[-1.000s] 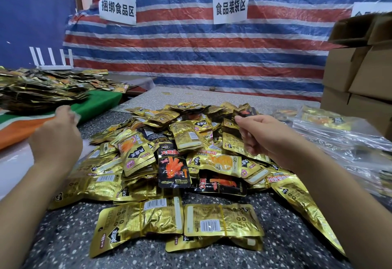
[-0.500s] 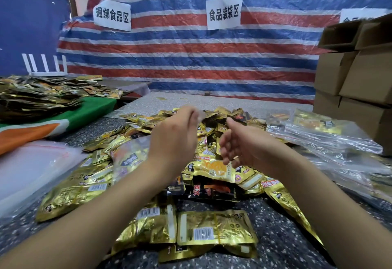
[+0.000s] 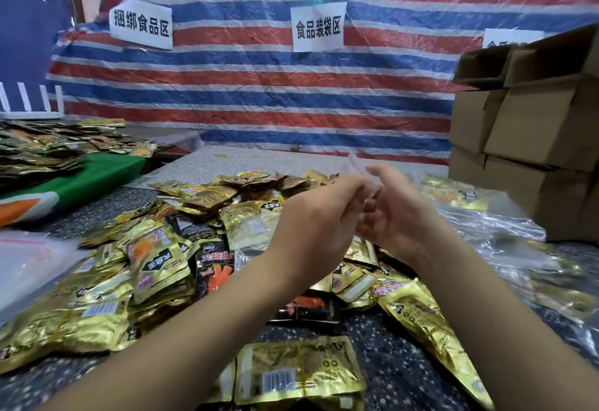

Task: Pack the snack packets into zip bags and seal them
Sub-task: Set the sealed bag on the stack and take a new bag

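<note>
Clear zip bag (image 3: 359, 167) pinched between left hand (image 3: 316, 229) and right hand (image 3: 400, 216) (above snack packets (image 3: 155, 258)).

Packet pile (image 3: 181, 248) on worktop (image 3: 405, 362), centre-left. Two packets (image 3: 298, 371) apart at near edge, before pile. Left hand (image 3: 311, 229) and right hand (image 3: 398, 216) together above pile's right side, zip bag (image 3: 359, 170) between fingertips. Filled bags (image 3: 479, 216) right of pile; boxes (image 3: 531, 138) stacked behind them. Empty bags (image 3: 22, 258) far left. Second pile (image 3: 48, 148) on left table. Tarp (image 3: 275, 93) behind, signs (image 3: 317, 26) on it.
</note>
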A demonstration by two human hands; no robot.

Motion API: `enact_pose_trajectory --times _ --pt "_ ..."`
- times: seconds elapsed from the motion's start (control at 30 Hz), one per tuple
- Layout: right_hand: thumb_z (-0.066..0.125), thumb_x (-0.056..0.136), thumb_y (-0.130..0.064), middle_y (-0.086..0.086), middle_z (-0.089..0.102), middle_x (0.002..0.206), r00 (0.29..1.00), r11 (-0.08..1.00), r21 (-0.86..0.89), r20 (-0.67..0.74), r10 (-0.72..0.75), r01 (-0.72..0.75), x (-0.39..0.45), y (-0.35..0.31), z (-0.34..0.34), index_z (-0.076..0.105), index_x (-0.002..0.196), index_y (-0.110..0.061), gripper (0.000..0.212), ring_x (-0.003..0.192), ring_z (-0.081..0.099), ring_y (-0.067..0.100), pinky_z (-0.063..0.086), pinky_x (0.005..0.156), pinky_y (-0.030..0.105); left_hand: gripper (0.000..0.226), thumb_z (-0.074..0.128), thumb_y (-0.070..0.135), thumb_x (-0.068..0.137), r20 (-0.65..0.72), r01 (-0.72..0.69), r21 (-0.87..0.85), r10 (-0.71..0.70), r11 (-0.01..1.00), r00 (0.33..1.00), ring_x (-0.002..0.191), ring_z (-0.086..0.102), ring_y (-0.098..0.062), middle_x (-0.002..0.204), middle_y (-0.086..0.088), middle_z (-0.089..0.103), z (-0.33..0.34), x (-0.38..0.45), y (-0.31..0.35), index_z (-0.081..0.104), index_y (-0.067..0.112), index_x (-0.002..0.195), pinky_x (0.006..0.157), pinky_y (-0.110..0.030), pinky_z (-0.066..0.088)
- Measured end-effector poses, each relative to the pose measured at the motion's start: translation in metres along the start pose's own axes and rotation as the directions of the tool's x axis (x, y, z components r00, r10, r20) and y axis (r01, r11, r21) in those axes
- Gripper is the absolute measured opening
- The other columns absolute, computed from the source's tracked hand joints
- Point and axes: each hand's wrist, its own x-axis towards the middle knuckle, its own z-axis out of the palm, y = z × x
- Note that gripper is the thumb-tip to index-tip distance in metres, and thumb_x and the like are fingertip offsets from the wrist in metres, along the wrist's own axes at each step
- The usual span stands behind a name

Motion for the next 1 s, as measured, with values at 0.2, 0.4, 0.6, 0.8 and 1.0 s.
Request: enact_pose_trajectory --times 0.2,0.4,0.6,0.8,1.0 --pt "0.047 0.098 -0.045 0.0 0.043 0.056 0.998 0.979 -0.202 0.063 0.029 -0.016 -0.005 -0.009 -0.003 0.051 0.072 -0.013 0.042 0.045 0.041 0.009 0.034 0.043 0.019 0.011 0.063 0.007 0.094 0.089 -0.167 0.106 0.158 0.98 0.984 0.06 0.058 -0.02 0.075 -0.003 0.068 -0.009 0.0 -0.007 0.07 0.005 0.102 0.052 -0.039 0.046" --pt "0.048 0.096 -0.013 -0.001 0.051 0.051 0.998 0.949 -0.314 0.06 -0.01 0.028 -0.01 -0.018 -0.012 0.052 0.077 -0.008 0.019 0.045 0.05 0.01 0.043 0.042 0.021 0.015 0.062 0.008 0.093 0.133 -0.348 0.159 0.329 0.924 0.935 0.072 0.068 -0.025 0.084 -0.008 0.073 -0.009 0.0 -0.008 0.071 0.002 0.103 0.056 -0.039 0.051" --pt "0.049 0.102 -0.017 0.009 0.06 0.073 0.982 0.965 -0.198 -0.039 -0.183 0.172 -0.008 -0.028 -0.024 0.062 0.093 -0.001 0.023 0.06 0.057 0.015 0.05 0.053 0.022 0.046 0.033 0.048 0.099 0.182 0.2 -0.08 -0.183 0.976 0.966 0.085 0.068 -0.011 0.104 0.002 0.07 -0.01 0.003 0.005 0.06 0.015 0.117 0.069 -0.035 0.056" --pt "0.052 0.102 -0.018 0.004 0.06 0.07 0.604 0.423 -0.783 -0.076 -0.793 0.456 -0.012 -0.028 -0.022 0.066 0.084 -0.009 0.024 0.058 0.056 0.015 0.045 0.052 0.027 0.04 0.032 0.041 0.102 0.272 0.505 -0.215 -0.446 0.836 0.853 0.083 0.065 -0.022 0.091 -0.009 0.068 -0.012 0.009 -0.003 0.062 0.015 0.099 0.076 -0.05 0.052" --pt "0.062 0.096 -0.015 -0.011 0.061 0.076 0.635 0.119 -0.889 0.217 -0.741 0.442 -0.016 -0.019 -0.006 0.065 0.095 -0.016 0.003 0.061 0.055 0.004 0.039 0.054 0.009 0.03 0.044 0.031 0.104 0.182 0.538 -0.203 -0.508 0.818 0.842 0.062 0.054 -0.018 0.07 -0.001 0.062 -0.012 0.012 -0.007 0.064 0.014 0.089 0.063 -0.042 0.048"
